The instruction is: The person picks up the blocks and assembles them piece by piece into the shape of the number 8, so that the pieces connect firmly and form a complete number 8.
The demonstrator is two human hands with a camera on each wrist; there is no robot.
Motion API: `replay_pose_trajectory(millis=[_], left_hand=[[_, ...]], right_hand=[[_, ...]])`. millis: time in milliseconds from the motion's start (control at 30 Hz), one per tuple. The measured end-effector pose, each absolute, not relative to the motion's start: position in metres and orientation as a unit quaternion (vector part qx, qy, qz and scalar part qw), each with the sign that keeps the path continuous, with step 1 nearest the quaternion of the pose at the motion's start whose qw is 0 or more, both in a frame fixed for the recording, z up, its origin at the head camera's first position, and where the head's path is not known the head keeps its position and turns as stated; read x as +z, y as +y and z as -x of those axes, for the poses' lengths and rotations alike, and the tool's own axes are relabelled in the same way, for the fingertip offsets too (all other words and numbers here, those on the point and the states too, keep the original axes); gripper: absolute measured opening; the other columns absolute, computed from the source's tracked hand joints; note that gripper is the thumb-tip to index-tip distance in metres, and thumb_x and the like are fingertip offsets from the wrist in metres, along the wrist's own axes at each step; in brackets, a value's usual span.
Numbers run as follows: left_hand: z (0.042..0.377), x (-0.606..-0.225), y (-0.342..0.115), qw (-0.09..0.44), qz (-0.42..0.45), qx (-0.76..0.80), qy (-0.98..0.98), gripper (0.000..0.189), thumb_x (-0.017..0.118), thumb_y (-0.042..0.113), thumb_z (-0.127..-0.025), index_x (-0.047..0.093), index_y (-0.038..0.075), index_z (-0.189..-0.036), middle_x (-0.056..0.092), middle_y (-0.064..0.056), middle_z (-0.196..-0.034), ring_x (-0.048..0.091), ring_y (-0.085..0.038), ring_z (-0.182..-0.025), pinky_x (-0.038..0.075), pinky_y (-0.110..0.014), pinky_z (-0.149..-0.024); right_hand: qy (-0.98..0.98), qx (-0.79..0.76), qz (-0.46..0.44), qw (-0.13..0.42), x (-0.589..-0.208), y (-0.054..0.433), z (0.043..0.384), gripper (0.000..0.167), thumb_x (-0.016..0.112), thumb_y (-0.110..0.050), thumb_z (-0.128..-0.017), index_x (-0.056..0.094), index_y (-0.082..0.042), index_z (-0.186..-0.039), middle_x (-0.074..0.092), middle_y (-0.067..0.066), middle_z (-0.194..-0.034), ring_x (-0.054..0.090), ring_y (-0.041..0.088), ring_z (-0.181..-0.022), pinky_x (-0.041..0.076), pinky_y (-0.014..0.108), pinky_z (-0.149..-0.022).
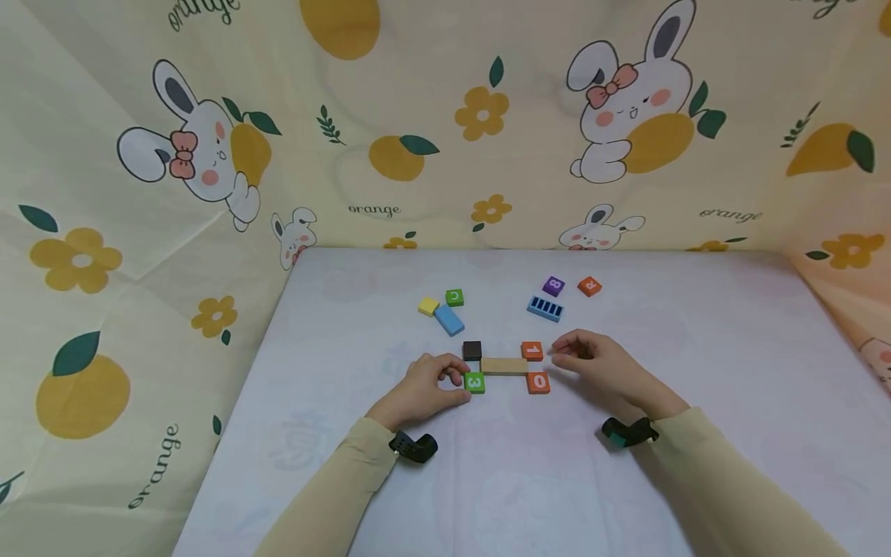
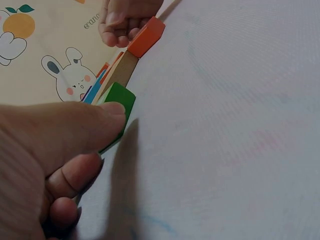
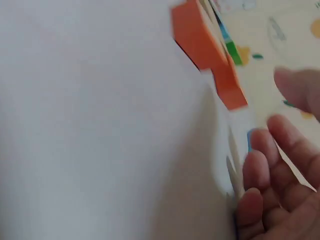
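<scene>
My left hand point(image 1: 426, 389) pinches the green block marked 3 point(image 1: 475, 383) between thumb and forefinger, the thumb lying along its near side in the left wrist view. This block sits at the lower left corner of a tan wooden plank point(image 1: 504, 367). A black block point(image 1: 472, 350) is at the plank's upper left corner. Orange blocks marked 1 point(image 1: 532, 351) and 0 point(image 1: 538, 383) stand at its right end. Just right of the 1 block, my right hand point(image 1: 604, 367) hovers with loosely bent fingers, holding nothing; the right wrist view shows a gap between its thumb and fingers.
Behind on the left lie a yellow block point(image 1: 428, 306), a green C block point(image 1: 455, 297) and a blue block point(image 1: 448, 319). Farther right are a blue striped block point(image 1: 545, 308), a purple block point(image 1: 554, 285) and an orange R block point(image 1: 589, 286). A patterned cloth point(image 1: 431, 100) hangs behind the white table point(image 1: 529, 480).
</scene>
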State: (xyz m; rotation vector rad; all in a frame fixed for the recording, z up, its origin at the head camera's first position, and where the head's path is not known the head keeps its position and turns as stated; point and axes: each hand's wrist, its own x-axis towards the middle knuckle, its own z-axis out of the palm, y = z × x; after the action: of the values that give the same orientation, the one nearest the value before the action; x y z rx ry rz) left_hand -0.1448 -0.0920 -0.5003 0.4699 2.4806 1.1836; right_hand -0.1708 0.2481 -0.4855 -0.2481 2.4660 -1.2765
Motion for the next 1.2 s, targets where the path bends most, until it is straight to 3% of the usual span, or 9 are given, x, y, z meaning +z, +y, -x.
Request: replay_pose_trajectory(millis=[233, 567, 800, 1200], left_hand=[[0.145, -0.502, -0.092, 0.180, -0.167, 0.416, 0.876, 0.028, 0.074, 0.035, -0.086, 0.061, 0.027, -0.109, 0.054, 0.008, -0.098, 0.041, -0.016, -0.098, 0.033, -0.037, -0.084], [0.144, -0.501, -0.091, 0.187, -0.164, 0.419, 0.873, 0.028, 0.075, 0.035, -0.085, 0.060, 0.027, -0.109, 0.053, 0.007, -0.098, 0.041, -0.017, -0.099, 0.034, -0.037, -0.085], [0.143, -0.499, -0.091, 0.187, -0.170, 0.422, 0.870, 0.029, 0.074, 0.035, -0.086, 0.061, 0.026, -0.110, 0.056, 0.007, -0.096, 0.041, -0.017, -0.098, 0.033, -0.038, -0.084], [0.145, -0.498, -0.092, 0.174, -0.171, 0.415, 0.877, 0.030, 0.074, 0.034, -0.086, 0.061, 0.023, -0.110, 0.056, 0.006, -0.095, 0.041, -0.016, -0.098, 0.032, -0.037, -0.084]], right_hand=[[0.894, -0.437, 0.008, 0.099, -0.484, 0.268, 0.196, 0.057, 0.062, -0.053, -0.090, 0.053, -0.011, -0.126, 0.056, 0.009, -0.113, 0.048, 0.025, -0.100, 0.044, 0.030, -0.079], [0.871, -0.480, -0.093, 0.038, -0.482, 0.278, 0.236, 0.078, 0.061, -0.051, -0.091, 0.031, -0.005, -0.146, 0.037, 0.019, -0.139, 0.037, 0.033, -0.123, 0.037, 0.048, -0.098], [0.867, -0.478, -0.136, 0.045, -0.492, 0.283, 0.251, 0.076, 0.055, -0.047, -0.095, 0.024, -0.006, -0.150, 0.033, 0.020, -0.142, 0.032, 0.035, -0.125, 0.031, 0.048, -0.105], [0.876, -0.453, -0.157, 0.052, -0.493, 0.273, 0.257, 0.070, 0.053, -0.043, -0.097, 0.027, -0.007, -0.151, 0.032, 0.021, -0.145, 0.031, 0.037, -0.129, 0.029, 0.050, -0.107]])
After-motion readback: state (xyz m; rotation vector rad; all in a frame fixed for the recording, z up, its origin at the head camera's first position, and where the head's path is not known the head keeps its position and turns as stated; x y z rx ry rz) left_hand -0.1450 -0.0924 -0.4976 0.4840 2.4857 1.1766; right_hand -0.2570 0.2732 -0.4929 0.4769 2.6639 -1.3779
